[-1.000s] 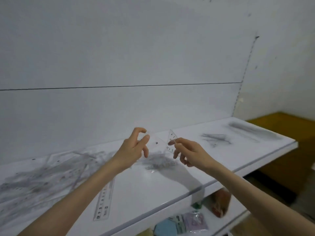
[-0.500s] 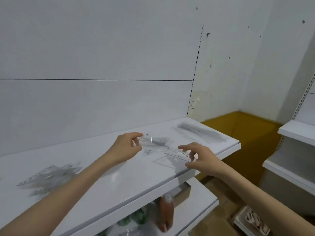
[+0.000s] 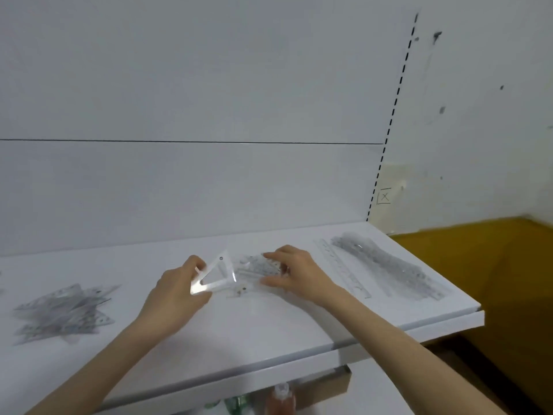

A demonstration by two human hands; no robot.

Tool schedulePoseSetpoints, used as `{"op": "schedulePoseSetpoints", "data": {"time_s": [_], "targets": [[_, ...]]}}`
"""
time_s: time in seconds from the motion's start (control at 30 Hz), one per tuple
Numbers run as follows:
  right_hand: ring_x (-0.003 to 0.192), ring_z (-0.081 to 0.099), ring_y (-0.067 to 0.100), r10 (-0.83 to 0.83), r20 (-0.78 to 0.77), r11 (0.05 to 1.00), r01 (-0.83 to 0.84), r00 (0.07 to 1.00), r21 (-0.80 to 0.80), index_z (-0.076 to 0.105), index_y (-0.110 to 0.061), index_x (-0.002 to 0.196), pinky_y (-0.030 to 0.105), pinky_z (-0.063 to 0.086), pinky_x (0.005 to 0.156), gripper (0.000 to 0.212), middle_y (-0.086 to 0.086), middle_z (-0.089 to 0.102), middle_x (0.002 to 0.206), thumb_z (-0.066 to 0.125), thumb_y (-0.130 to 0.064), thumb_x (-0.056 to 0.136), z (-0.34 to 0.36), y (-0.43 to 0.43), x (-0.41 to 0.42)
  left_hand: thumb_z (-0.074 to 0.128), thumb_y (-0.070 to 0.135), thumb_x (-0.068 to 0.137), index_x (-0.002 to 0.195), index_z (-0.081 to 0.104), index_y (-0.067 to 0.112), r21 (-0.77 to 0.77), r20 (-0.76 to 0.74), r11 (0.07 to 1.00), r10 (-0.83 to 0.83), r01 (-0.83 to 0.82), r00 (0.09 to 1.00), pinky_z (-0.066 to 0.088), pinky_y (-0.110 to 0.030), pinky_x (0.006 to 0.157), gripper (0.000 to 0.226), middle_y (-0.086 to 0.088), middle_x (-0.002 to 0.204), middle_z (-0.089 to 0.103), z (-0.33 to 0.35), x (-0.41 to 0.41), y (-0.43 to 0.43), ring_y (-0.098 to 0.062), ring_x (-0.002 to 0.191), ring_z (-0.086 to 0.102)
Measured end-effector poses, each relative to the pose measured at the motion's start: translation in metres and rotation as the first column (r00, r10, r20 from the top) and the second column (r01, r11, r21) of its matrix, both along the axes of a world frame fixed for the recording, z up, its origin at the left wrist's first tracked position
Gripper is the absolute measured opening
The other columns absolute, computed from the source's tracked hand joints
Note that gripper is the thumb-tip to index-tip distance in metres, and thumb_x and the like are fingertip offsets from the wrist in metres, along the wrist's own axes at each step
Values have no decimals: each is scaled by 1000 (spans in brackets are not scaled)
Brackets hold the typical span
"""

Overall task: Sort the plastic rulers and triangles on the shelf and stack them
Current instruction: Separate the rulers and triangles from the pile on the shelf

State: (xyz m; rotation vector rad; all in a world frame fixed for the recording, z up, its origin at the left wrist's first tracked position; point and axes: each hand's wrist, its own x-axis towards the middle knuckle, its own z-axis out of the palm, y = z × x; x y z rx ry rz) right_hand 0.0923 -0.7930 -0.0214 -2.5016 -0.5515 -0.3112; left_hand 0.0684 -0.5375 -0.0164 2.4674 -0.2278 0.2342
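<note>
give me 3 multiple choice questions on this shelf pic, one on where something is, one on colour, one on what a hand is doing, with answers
1. Where on the shelf does the long stack of rulers lie?
A. left end
B. right end
C. middle

2. What colour is the shelf?
A. white
B. black
C. red

3. What is the left hand doing?
A. resting flat and empty
B. holding a clear triangle
C. gripping a bottle

Answers:
1 B: the stack runs along the right end, beside a single ruler.
2 A: its top is plain white.
3 B: its fingers pinch the triangle's corner.
</note>
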Motion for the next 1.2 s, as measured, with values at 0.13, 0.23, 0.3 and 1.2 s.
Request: {"op": "schedulePoseSetpoints", "data": {"time_s": [0.13, 0.23, 0.3, 1.2], "targets": [[100, 52, 22, 5, 40, 958, 6, 999, -287, 65, -16, 116, 31, 39, 83, 58, 3, 59, 112, 48, -62, 86, -6, 16, 26, 68, 23, 78, 100, 49, 29, 34, -25, 999, 41, -40, 999, 47, -31, 61, 29, 6, 90, 58, 3, -7, 16, -15, 69, 56], [101, 52, 23, -1, 148, 948, 49, 989, -316, 68, -19, 104, 31, 32, 82, 75, -2, 63, 110, 20, -71, 80, -14, 20, 27, 72, 24, 76, 97, 51, 28, 32, -6, 998, 45, -45, 999, 49, -36, 66, 29, 8, 85, 59, 4, -9, 24, -14, 66, 55], [113, 49, 20, -38, 164, 983, 66, 986, -170, 62, -23, 121, 29, 32, 91, 66, -4, 59, 125, 23, -65, 88, -13, 22, 23, 73, 25, 77, 96, 51, 27, 47, -4, 999, 21, -21, 1000, 49, -37, 69, 29, 10, 85, 59, 4, -9, 25, -14, 66, 53], [119, 54, 31, -148, 252, 972, 188, 956, -141, 74, -23, 97, 44, 40, 94, 23, 4, 63, 124, 56, -37, 94, -1, 77, 22, 50, 28, 90, 129, 40, 25, 147, 79, 979, 134, -144, 988, 42, -28, 93, 40, 7, 119, 47, 9, -62, 107, -10, 113, 43]]}}
